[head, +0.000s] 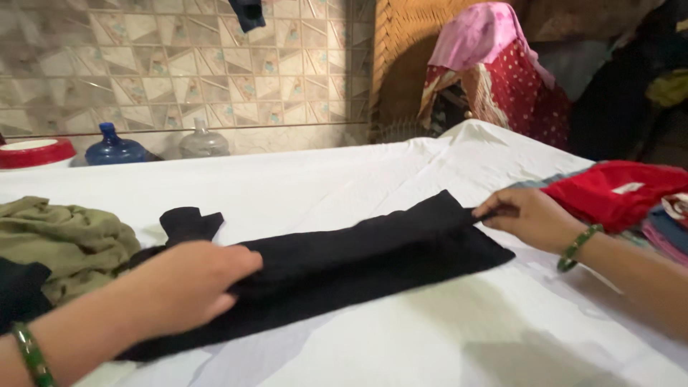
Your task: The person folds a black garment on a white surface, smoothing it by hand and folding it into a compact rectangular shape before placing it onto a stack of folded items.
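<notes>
White sheet [401,165] — both hands' fingers [236,261] press black garment [373,251].

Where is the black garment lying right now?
In the head view the black garment lies stretched across the middle of the white sheet, between the left hand and right hand, with an olive cloth at its left.

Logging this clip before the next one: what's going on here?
A person is handling a black garment laid out long and narrow on a white sheet. The left hand presses flat on one end, while the right hand pinches the far end's edge. An olive green garment lies crumpled to the left, and a stack of folded clothes, red on top, sits to the right.
</notes>
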